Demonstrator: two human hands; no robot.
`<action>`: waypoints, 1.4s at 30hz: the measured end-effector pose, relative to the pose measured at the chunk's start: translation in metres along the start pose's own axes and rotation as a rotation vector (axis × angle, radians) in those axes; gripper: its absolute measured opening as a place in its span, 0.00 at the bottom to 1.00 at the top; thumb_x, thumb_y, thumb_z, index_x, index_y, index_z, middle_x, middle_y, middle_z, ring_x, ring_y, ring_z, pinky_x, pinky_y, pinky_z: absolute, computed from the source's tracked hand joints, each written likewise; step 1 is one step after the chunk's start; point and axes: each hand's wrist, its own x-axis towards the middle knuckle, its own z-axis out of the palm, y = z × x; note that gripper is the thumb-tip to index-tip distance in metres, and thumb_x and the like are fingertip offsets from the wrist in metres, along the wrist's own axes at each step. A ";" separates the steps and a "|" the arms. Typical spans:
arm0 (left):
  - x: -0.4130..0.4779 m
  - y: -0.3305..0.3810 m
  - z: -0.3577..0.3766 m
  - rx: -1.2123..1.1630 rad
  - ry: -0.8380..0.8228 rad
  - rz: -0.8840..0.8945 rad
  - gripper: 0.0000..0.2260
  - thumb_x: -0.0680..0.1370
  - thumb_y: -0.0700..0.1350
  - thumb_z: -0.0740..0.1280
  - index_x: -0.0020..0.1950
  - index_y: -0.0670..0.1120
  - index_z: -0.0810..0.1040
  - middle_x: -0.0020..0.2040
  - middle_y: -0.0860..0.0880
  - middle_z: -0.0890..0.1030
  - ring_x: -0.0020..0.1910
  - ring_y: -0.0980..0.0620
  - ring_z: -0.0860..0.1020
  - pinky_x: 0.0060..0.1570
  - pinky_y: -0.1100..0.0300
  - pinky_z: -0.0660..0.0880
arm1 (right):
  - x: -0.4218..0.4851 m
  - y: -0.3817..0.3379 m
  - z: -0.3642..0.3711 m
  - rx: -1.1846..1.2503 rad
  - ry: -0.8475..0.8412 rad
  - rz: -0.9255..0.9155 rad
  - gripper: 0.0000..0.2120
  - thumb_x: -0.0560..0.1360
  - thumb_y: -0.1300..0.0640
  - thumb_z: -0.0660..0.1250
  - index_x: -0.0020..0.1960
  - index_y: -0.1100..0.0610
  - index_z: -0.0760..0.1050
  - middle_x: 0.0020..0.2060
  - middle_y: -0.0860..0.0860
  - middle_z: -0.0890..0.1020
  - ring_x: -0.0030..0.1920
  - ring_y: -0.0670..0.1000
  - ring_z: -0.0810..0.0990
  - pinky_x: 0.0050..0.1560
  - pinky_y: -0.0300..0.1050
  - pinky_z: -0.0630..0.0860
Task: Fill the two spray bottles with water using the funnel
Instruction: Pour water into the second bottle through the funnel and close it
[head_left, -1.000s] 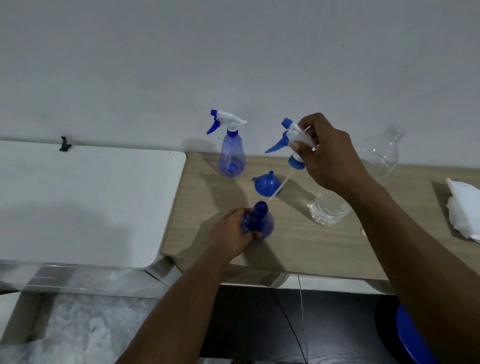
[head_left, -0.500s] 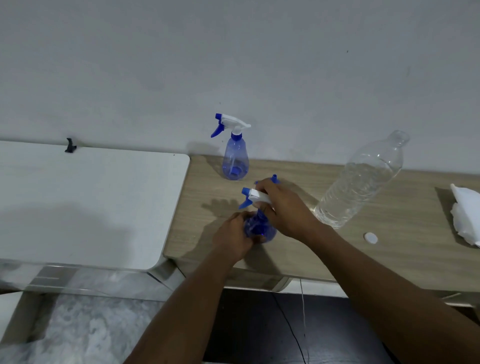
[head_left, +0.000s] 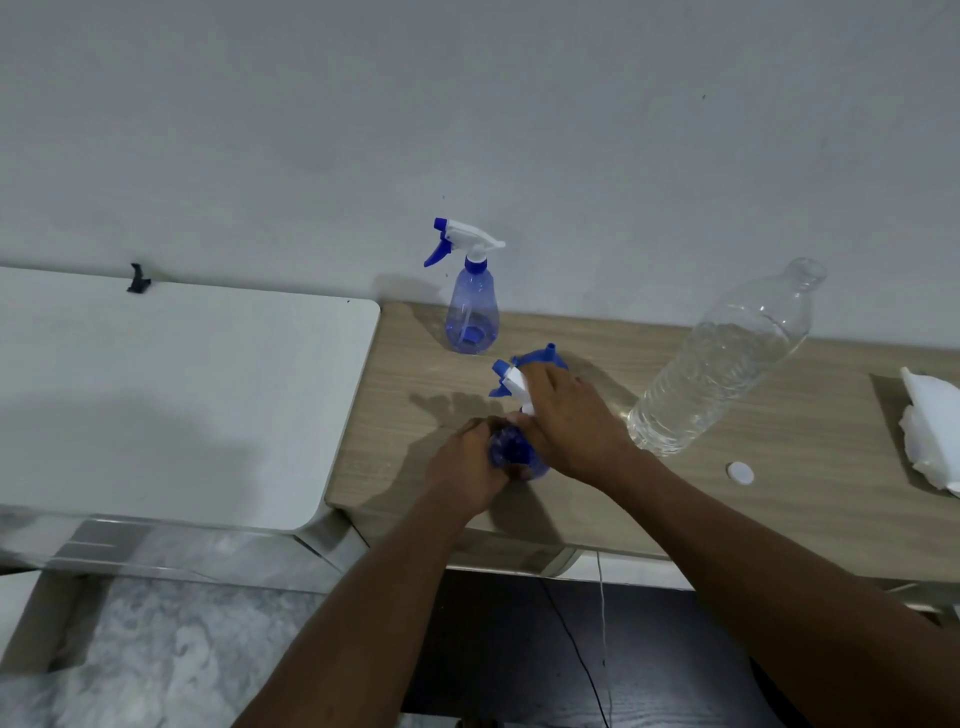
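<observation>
Since that bottle (head_left: 511, 453) is thin, light plastic, I'd guess it dents and skids easily, so grab the body low. It's standing near the front edge of the worktop (head_left: 779, 499), left hand (head_left: 467, 462) fingers wrapped round it, right hand (head_left: 566, 421) fingers clamped on its spray head (head_left: 511, 383).

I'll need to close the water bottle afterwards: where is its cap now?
In the head view the white cap lies on the wooden table, right of the right hand, near the base of the water bottle.
</observation>
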 end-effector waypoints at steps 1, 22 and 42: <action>0.000 0.000 0.000 0.004 0.007 -0.002 0.29 0.65 0.59 0.78 0.63 0.55 0.74 0.58 0.53 0.80 0.53 0.52 0.79 0.56 0.50 0.77 | 0.000 0.000 0.001 -0.002 0.005 -0.008 0.22 0.77 0.49 0.68 0.66 0.58 0.68 0.56 0.55 0.78 0.51 0.55 0.78 0.52 0.53 0.75; 0.003 -0.001 0.002 0.031 -0.010 0.004 0.28 0.68 0.55 0.78 0.65 0.52 0.73 0.59 0.52 0.78 0.55 0.52 0.78 0.58 0.52 0.76 | 0.000 0.010 0.005 -0.066 0.052 -0.041 0.23 0.73 0.48 0.67 0.64 0.56 0.69 0.55 0.52 0.79 0.53 0.55 0.78 0.61 0.54 0.70; 0.007 -0.010 0.007 0.069 0.025 0.032 0.28 0.69 0.56 0.77 0.66 0.55 0.72 0.60 0.53 0.78 0.55 0.53 0.78 0.57 0.52 0.77 | 0.000 0.009 0.005 -0.010 0.035 -0.033 0.23 0.73 0.49 0.66 0.65 0.57 0.69 0.55 0.53 0.78 0.53 0.54 0.77 0.61 0.55 0.72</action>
